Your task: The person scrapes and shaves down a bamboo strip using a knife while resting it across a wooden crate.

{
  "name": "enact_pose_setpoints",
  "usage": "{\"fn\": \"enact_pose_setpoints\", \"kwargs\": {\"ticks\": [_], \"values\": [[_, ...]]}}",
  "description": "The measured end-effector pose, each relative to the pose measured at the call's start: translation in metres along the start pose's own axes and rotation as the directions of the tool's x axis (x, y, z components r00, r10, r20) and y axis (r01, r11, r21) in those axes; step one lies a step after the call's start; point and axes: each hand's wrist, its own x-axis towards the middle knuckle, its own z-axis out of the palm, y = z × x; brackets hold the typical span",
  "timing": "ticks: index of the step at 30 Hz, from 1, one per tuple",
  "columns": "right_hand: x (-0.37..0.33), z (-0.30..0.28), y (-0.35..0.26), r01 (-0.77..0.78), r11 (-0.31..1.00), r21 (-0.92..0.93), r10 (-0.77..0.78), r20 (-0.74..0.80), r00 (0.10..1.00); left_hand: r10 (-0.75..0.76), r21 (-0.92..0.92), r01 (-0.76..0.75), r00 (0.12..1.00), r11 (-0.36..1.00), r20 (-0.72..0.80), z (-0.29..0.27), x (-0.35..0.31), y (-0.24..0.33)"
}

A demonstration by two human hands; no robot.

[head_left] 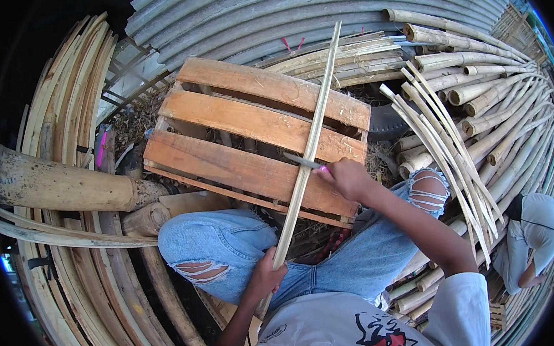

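A long pale bamboo strip [317, 122] slants from near my lap up across a wooden slatted crate [230, 115]. My left hand [265, 277] is closed around the strip's lower part, close to my body. In my right hand [349, 178] is a knife [301, 160] with a pink-banded handle. Its blade lies across the strip over the crate's nearest broad slat, pointing left. The fingers of my right hand are wrapped round the handle. Thin shavings lie on the crate's slats.
Split bamboo strips [456, 160] lean beside my right knee, with stacked bamboo poles [481, 108] beyond. A thick bamboo pole [63, 180] and long split lengths [68, 93] lie at left. Corrugated sheeting [247, 21] stands behind the crate. Another person [530, 236] bends at far right.
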Motion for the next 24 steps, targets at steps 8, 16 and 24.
{"fn": "enact_pose_setpoints", "kwargs": {"ticks": [8, 16, 24], "values": [[-0.015, 0.019, -0.006, 0.083, 0.989, 0.122, -0.086, 0.021, 0.996, -0.003, -0.009, 0.003, 1.0, 1.0, 0.001, 0.0, 0.001, -0.001], [-0.047, 0.028, -0.028, 0.227, 0.973, 0.041, -0.229, 0.065, 0.971, -0.002, -0.033, 0.003, 1.0, 0.999, 0.021, -0.006, 0.0, 0.0], [0.003, 0.002, 0.016, 0.049, 0.998, 0.05, -0.049, -0.019, 0.999, -0.007, -0.098, 0.011, 0.999, 0.995, 0.044, -0.005, -0.006, 0.003]]}}
